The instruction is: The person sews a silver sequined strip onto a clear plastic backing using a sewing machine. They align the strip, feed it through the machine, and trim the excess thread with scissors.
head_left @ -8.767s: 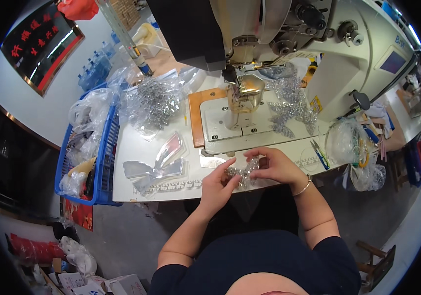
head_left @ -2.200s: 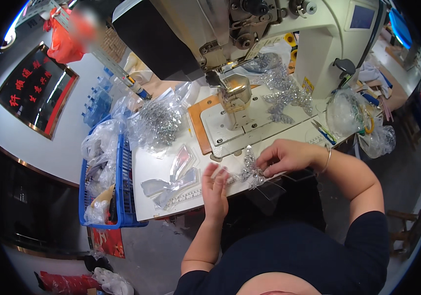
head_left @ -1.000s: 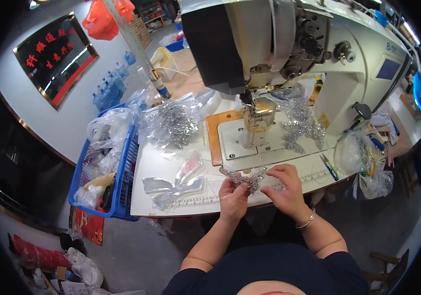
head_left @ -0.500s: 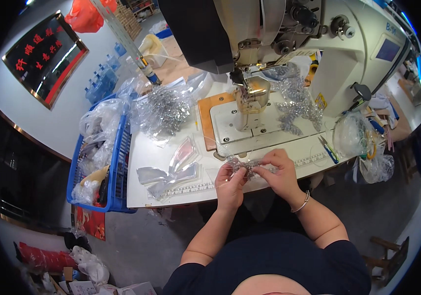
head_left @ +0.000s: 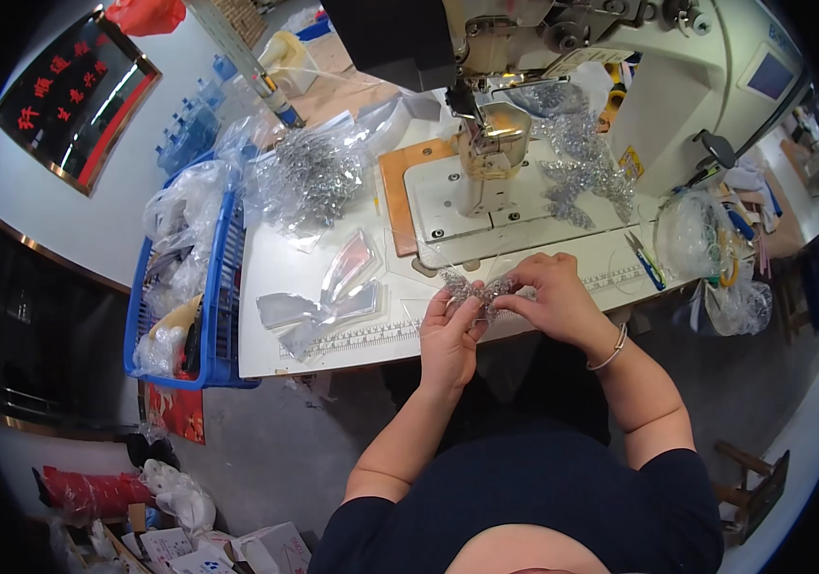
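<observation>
A small silver glitter bow (head_left: 474,292) is pinched between my two hands just above the front edge of the sewing machine table. My left hand (head_left: 451,330) grips its middle and left side with thumb and fingers. On its right side, my right hand (head_left: 551,298) holds it between thumb and fingertips. Behind the hands stands the sewing machine (head_left: 491,153) with its post and needle area. Clear and pinkish bow-shaped plastic pieces (head_left: 328,301) lie to the left of my hands. Fine threads stretch near the bow.
A bag of silver glitter pieces (head_left: 309,182) lies at the left back, and more glitter bows (head_left: 586,177) at the right. Thread snips (head_left: 645,260) lie near the right edge. A blue basket (head_left: 223,330) with plastic bags stands left. A ruler strip (head_left: 361,337) runs along the front edge.
The bow has been spread and now shows its winged shape more plainly. My right hand has lifted slightly and turned. The view has shifted a little.
</observation>
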A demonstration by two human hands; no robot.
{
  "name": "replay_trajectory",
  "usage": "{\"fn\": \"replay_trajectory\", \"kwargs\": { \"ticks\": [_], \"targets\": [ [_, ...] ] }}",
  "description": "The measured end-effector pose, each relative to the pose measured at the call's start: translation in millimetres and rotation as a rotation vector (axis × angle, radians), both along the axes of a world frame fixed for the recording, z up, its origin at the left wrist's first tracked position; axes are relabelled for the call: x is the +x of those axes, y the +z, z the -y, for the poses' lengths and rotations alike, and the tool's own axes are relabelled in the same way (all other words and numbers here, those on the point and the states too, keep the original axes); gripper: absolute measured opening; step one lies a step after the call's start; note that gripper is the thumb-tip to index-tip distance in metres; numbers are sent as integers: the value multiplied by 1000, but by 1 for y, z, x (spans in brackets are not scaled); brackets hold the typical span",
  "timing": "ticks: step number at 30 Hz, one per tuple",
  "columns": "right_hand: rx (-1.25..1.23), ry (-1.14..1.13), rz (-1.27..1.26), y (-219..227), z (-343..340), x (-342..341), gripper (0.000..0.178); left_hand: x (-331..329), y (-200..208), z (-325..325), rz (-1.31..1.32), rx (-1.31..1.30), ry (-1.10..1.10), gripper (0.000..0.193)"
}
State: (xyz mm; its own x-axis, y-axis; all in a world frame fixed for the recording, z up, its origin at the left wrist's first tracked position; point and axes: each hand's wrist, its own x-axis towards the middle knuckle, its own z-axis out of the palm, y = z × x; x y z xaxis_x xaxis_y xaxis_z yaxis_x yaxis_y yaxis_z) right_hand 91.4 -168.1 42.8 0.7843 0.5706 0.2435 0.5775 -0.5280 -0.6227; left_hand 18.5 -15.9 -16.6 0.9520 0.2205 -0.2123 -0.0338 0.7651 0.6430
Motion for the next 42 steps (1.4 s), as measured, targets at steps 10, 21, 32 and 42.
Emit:
{"fn": "replay_trajectory", "kwargs": {
  "ticks": [10,21,32,42],
  "targets": [
    [-35,26,-114,5,-2,7,17,0,4,0,-19,43,3,35],
    [99,-30,185,0,-1,-16,15,-8,-9,4,133,74,23,35],
    [252,94,-729,-16,16,-13,43,-15,-16,0,304,-150,56,36],
    [716,55,-739,-20,-9,-27,23,-14,-7,6,200,95,246,35]
  ]
}}
